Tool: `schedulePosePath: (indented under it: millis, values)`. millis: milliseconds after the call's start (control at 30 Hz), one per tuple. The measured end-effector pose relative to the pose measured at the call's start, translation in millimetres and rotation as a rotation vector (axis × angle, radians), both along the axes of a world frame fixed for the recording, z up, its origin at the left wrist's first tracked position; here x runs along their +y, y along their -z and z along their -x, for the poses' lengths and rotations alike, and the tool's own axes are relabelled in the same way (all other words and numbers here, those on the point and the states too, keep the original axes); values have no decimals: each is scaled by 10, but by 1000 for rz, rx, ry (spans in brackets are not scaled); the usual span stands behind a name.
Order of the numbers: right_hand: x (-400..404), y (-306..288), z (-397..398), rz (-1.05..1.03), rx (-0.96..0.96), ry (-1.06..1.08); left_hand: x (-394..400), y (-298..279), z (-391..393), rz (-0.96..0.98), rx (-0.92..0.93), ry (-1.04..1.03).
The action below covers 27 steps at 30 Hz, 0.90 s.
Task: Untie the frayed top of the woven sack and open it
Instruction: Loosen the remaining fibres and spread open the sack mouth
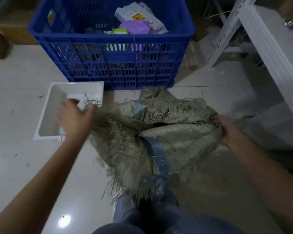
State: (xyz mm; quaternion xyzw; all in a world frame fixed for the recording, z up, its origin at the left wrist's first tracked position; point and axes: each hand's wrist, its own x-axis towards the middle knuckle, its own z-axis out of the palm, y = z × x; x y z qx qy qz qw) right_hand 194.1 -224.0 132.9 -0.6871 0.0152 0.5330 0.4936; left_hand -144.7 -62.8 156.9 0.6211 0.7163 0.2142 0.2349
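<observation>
A dirty grey-green woven sack point(176, 137) with a blue stripe lies on the tiled floor in front of my knees. Its frayed top edge is spread wide between my hands, and a dark slit of an opening shows near the middle. My left hand point(74, 119) grips the left end of the frayed edge; it is blurred. My right hand point(225, 129) is closed on the right end of the same edge. Loose fibres hang all along the rim and down the sack's near side.
A blue plastic crate point(108, 53) holding packets stands just beyond the sack. A white tray point(52, 107) with a few loose fibres lies on the floor at left, partly under my left hand. A white metal shelf frame point(264, 41) rises at right.
</observation>
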Motion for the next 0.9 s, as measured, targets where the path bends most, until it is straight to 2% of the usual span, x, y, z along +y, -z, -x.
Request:
schedulePosePath:
  millis: [67, 133, 167, 267, 333, 400, 467, 500, 533, 567, 600, 633, 667, 733, 767, 833, 900]
  values:
    - [13, 66, 8, 45, -15, 40, -301, -37, -297, -254, 271, 306]
    - [9, 61, 2, 81, -51, 48, -541, 20, -615, -278, 466, 618]
    - [16, 27, 21, 83, -61, 37, -598, 135, -734, -217, 573, 698]
    - [1, -71, 40, 77, -63, 19, -497, 522, -902, -21, 760, 677]
    - [-6, -74, -18, 134, -91, -4, -412, 679, -888, 74, 779, 588]
    - [14, -112, -77, 228, -158, -73, -386, 736, -840, 78, 805, 561]
    - [61, -146, -127, 356, -418, -199, -392, 739, -788, 64, 798, 584]
    - [81, -163, -123, 390, -659, -283, -403, 724, -768, 61, 786, 599]
    - [91, -207, -58, 361, -937, -348, -411, 710, -759, 52, 773, 610]
    - [112, -309, 125, 234, -1166, -408, -411, 704, -759, 40, 760, 622]
    - [137, -398, 363, 60, -1313, -503, -405, 692, -765, 34, 745, 633]
    - [172, -441, 621, -69, -1380, -638, -398, 671, -773, 38, 720, 652]
    - [215, -381, 840, -90, -1420, -819, -386, 647, -786, 54, 682, 680]
    - [277, -112, 1149, 79, -1534, -1126, -341, 609, -795, 114, 566, 752]
    - [309, 49, 1194, 163, -1593, -1190, -309, 576, -785, 158, 487, 785]
    - [367, 230, 1106, 236, -1658, -1138, -254, 509, -712, 257, 300, 793]
    - [379, 328, 914, 235, -1585, -1040, -186, 459, -575, 305, 241, 748]
